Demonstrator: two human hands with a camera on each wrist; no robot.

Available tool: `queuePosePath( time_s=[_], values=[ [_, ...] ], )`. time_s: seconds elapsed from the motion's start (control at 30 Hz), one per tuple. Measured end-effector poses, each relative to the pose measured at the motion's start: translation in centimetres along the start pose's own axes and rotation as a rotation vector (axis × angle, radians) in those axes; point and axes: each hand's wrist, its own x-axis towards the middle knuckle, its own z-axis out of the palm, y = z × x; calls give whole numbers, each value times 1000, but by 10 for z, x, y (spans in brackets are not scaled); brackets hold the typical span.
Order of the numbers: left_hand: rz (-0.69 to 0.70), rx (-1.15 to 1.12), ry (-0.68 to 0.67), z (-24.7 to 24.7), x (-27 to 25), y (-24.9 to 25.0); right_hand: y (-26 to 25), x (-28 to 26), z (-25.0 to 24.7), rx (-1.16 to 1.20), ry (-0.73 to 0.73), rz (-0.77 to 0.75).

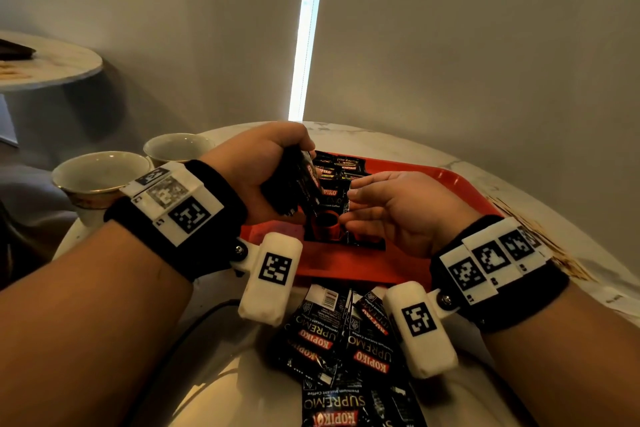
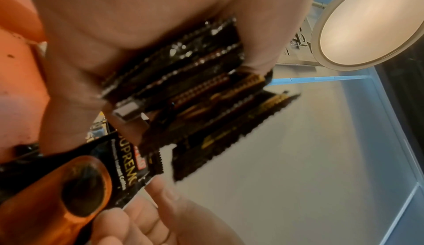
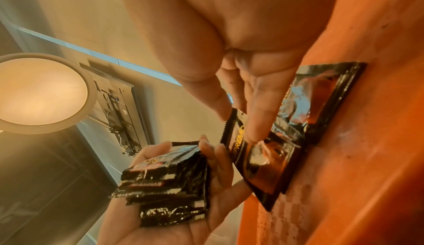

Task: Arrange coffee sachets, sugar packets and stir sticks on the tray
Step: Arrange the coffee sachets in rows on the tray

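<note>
My left hand grips a stack of black coffee sachets edge-up above the red tray; the left wrist view shows the stack fanned between thumb and fingers. My right hand pinches the top edge of one coffee sachet with a red cup printed on it. In the right wrist view, thumb and forefinger hold that sachet, its top end raised off another sachet lying flat on the tray. A row of sachets lies at the tray's far side.
A loose pile of sachets lies on the table between my wrists, near the front edge. Thin brown stir sticks lie right of the tray. Two cups stand at the left. A dark cable runs across the front left.
</note>
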Motion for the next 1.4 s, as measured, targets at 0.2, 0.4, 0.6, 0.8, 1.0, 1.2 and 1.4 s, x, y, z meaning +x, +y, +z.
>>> queuePosePath(
  time_s=[0.2,0.4,0.6,0.8,1.0,1.2,1.4],
  values=[
    [-2,57,43,-4,1,-1,4,0,5,-54,-25,31],
    [-30,61,56,-1,0,-1,5,1,7,-56,-24,58],
    [-36,55,48,2,0,-3,3,2,5,-70,-8,43],
    [-20,45,50,-2,3,-3,-2,0,0,-47,-39,27],
    [105,-79,20,-5,5,0,-15,-4,-8,-20,-82,-63],
    [208,-178,-65,0,9,-3,-33,-14,-21,-47,-144,-299],
    [204,-212,-115,7,8,-7,-29,-20,-22,-282,-201,-463]
  ],
)
